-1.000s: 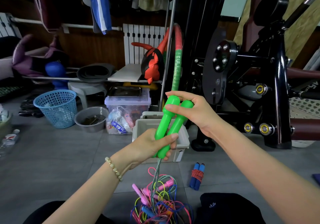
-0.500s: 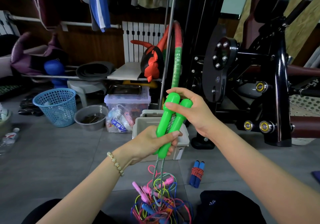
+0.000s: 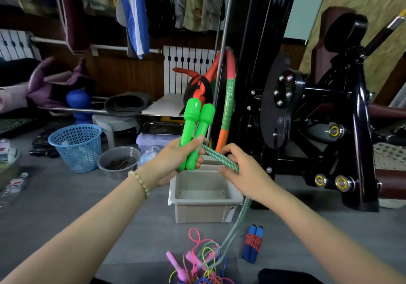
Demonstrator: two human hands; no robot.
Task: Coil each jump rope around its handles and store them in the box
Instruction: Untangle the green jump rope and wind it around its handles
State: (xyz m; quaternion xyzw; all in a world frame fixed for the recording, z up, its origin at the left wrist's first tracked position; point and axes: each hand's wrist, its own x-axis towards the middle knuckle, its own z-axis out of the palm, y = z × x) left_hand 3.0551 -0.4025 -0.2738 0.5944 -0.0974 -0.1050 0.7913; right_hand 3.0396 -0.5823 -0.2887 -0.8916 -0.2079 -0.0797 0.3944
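Box (image 3: pixel 204 214) sits on the floor mid-room, both hands above its far rim. Left hand (image 3: pixel 175 160) grips the paired handles (image 3: pixel 195 127) upright; right hand (image 3: pixel 243 174) is just to the rt, w/ the cord (image 3: pixel 219 158) stretched between them, then dropping past the box's rt side to the loose rope pile (image 3: pixel 197 264) on the floor in front. A wound rope (image 3: pixel 252 244) lies rt of that pile. Left of the box: bowl (image 3: pixel 118 163), then mesh basket (image 3: pixel 74 147) further left. Lidded tub (image 3: pixel 153 140) behind the box; gym machine (image 3: pixel 318 130) to the rt.
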